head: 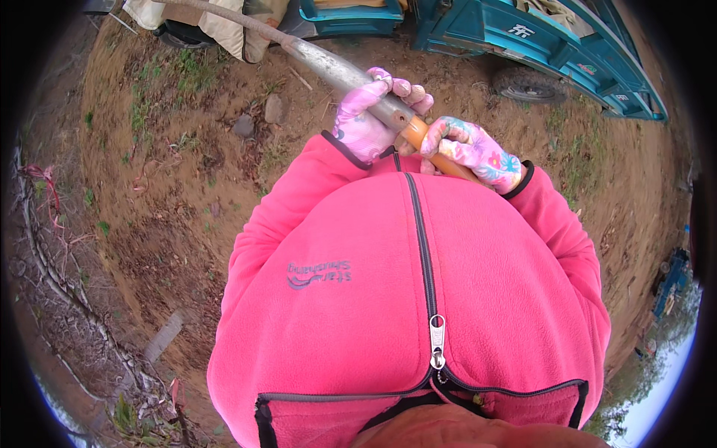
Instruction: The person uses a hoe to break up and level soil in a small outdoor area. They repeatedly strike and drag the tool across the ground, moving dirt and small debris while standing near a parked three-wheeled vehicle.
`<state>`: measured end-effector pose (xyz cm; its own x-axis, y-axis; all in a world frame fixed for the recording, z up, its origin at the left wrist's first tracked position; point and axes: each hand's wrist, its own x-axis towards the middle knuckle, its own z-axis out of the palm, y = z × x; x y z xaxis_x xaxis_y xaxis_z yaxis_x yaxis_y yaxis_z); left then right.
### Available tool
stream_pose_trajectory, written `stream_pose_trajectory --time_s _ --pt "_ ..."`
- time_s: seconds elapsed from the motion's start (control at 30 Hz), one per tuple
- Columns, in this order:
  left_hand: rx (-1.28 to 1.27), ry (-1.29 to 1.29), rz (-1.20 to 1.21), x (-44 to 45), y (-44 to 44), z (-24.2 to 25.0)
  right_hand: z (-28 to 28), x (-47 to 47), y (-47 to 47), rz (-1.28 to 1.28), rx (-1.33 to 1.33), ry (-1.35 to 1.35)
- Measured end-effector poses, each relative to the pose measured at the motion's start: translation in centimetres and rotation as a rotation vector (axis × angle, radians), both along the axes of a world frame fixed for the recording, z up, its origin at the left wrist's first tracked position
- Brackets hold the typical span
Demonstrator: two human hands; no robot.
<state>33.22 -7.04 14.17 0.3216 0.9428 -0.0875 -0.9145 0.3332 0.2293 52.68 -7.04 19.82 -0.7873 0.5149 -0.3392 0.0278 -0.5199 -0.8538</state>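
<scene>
Both hands wear pink patterned gloves and grip one long pole tool in front of the chest. My left hand wraps the grey metal socket, thumb over the top and fingertips showing on the far side. Close beside it, my right hand holds the orange-brown handle just behind a rivet or hole in the socket. From the socket a thinner, rusty metal rod runs to the upper left and out of view; its tip is hidden. The handle's rear end is hidden behind the right hand and the jacket.
A blue-green truck or cart bed with a wheel stands at the upper right. A blue crate and pale sacks lie at the top. Stones dot the dirt; bare branches line the left.
</scene>
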Motion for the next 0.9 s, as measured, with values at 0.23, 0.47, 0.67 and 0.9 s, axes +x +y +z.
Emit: stream_pose_trajectory --time_s 0.23,0.47,0.67,0.9 --pt "-0.079 -0.092 0.022 0.2 0.2 0.5 -2.4 -0.5 -0.6 0.038 0.322 -0.113" --pt "-0.128 -0.041 0.059 0.4 0.2 1.2 -3.1 -0.8 -0.3 0.092 0.759 -0.172" --pt "-0.205 0.006 0.080 0.7 0.6 0.5 -2.3 -2.5 -0.4 0.063 0.906 -0.096" --pt "-0.243 0.045 0.088 0.8 1.2 -0.5 -1.6 -2.1 -0.7 0.040 0.425 -0.230"
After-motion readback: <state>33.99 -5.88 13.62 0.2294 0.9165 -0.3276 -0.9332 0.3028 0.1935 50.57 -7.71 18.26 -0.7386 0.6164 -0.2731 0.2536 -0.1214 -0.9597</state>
